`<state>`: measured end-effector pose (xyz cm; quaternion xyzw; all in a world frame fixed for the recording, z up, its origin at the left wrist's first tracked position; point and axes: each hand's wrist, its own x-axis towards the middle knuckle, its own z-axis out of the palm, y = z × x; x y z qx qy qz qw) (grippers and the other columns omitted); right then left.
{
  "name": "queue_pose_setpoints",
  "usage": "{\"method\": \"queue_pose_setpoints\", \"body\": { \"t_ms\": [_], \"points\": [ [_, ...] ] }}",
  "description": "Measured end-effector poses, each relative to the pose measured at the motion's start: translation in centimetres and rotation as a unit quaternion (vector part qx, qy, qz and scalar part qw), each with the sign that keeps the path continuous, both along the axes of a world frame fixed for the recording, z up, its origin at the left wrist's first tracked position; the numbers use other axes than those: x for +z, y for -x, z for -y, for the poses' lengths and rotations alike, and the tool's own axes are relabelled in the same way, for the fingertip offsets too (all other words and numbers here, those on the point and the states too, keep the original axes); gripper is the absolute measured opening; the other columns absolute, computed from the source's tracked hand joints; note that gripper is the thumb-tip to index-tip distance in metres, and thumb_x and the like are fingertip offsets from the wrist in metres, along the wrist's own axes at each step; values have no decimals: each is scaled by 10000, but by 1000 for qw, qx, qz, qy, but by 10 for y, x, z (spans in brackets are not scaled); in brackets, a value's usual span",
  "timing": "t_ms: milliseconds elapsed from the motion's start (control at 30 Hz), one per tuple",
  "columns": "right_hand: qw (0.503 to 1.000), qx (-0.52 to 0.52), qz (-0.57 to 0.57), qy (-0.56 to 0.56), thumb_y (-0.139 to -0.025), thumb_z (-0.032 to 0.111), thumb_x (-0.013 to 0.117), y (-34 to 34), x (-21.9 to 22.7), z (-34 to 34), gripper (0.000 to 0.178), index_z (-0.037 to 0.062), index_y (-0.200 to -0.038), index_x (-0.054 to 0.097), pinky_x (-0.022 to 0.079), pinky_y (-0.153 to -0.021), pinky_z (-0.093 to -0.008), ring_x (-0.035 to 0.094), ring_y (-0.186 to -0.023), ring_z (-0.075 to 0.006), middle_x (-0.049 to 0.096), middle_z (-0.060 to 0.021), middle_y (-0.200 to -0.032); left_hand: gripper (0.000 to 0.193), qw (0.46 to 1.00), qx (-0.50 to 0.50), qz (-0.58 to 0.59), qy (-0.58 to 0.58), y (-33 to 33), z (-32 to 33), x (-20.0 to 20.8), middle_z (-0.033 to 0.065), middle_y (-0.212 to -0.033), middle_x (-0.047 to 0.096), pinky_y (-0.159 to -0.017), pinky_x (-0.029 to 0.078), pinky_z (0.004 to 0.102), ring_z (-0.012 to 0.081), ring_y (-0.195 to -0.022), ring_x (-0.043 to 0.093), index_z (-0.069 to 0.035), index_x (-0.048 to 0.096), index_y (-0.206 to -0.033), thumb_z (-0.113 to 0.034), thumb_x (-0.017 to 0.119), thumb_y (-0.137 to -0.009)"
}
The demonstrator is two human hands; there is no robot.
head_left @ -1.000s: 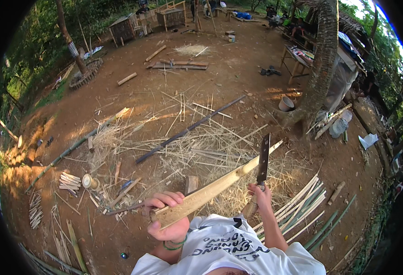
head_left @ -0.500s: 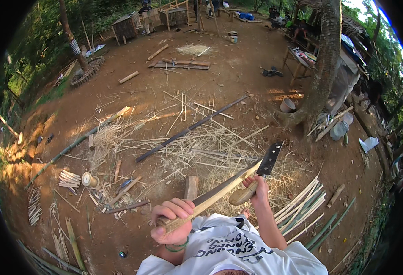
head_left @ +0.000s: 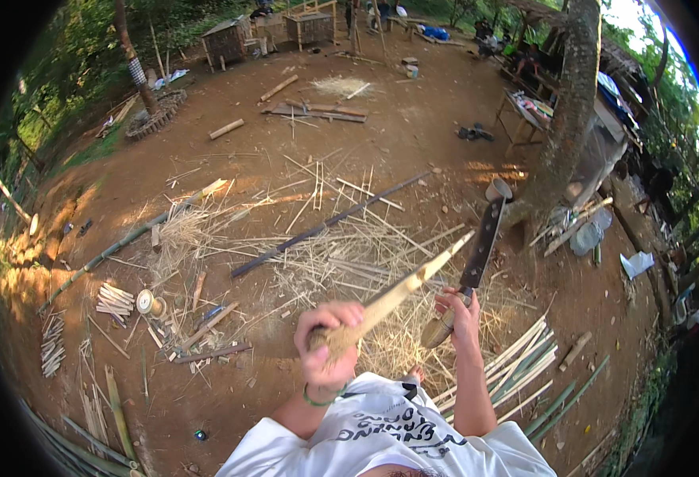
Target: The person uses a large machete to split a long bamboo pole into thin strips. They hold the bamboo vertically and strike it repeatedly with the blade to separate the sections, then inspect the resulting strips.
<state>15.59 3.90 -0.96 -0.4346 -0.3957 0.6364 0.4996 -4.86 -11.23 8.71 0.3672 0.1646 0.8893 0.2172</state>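
My left hand (head_left: pixel 329 338) is closed around the thick end of a long wooden stick (head_left: pixel 401 296). Pale along its face and dark along one edge, the stick tapers to a point away from me. In my right hand (head_left: pixel 465 316) is a large knife, its dark, holed blade (head_left: pixel 484 237) pointing away and up. The fingers grip the front of its rounded wooden handle (head_left: pixel 437 330), whose butt sticks out to the left. Stick and blade look apart, side by side over a litter of straw-like shavings (head_left: pixel 401 342).
Pale and green split strips (head_left: pixel 516 366) lie right of me. To the left are short cut sticks (head_left: pixel 115 300), a spool (head_left: pixel 149 304) and a green bamboo pole (head_left: pixel 131 236). A dark bar (head_left: pixel 325 226) crosses the shavings. A tree trunk (head_left: pixel 568 119) and bucket (head_left: pixel 498 189) stand at right.
The stick has swung to a steeper angle, its tip farther away. The knife has turned more upright and moved clear of the stick, showing more blade. Both hands keep their holds.
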Motion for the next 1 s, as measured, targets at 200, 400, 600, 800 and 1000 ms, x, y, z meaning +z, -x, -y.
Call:
{"method": "queue_pose_setpoints", "body": {
  "t_ms": [200, 400, 600, 800, 1000],
  "points": [
    [962, 32, 256, -90, -854, 100, 738, -8, 35, 53, 188, 49, -891, 560, 397, -530, -266, 493, -575, -73, 509, 34, -675, 418, 999, 13, 29, 8, 11, -30, 5, 162, -922, 565, -891, 426, 483, 294, -883, 544, -36, 497, -1039, -372, 530, -791],
    [910, 145, 319, -223, -823, 239, 793, 23, 80, 93, 305, 15, -910, 606, 438, -506, -326, 554, -497, -186, 566, -84, -587, 426, 997, 72, 16, 23, 5, -52, 23, 167, -1008, 581, -938, 435, 488, 305, -946, 566, -27, 518, -1050, -367, 529, -795],
    [885, 123, 309, -326, -788, 149, 754, 34, 72, 86, 214, 24, -910, 629, 469, -517, -369, 626, -530, -284, 597, -144, -609, 428, 988, 104, 96, 58, -14, -61, 45, 164, -1042, 549, -892, 463, 435, 278, -956, 556, -20, 514, -1020, -379, 551, -791],
    [907, 131, 356, -185, -728, 137, 742, 21, 67, 50, 243, 24, -871, 581, 491, -569, -448, 638, -619, -398, 621, -196, -663, 437, 990, 135, 10, 32, -18, -71, 50, 163, -973, 533, -851, 435, 444, 285, -901, 533, -44, 497, -1001, -421, 543, -785],
    [906, 96, 357, -205, -769, 103, 668, -9, 7, 3, 143, 26, -850, 579, 437, -490, -384, 503, -458, -173, 505, -80, -525, 440, 987, 149, 16, 54, -39, -80, 66, 128, -964, 502, -891, 430, 446, 274, -913, 525, -64, 503, -1002, -436, 526, -768]
  ]
}}
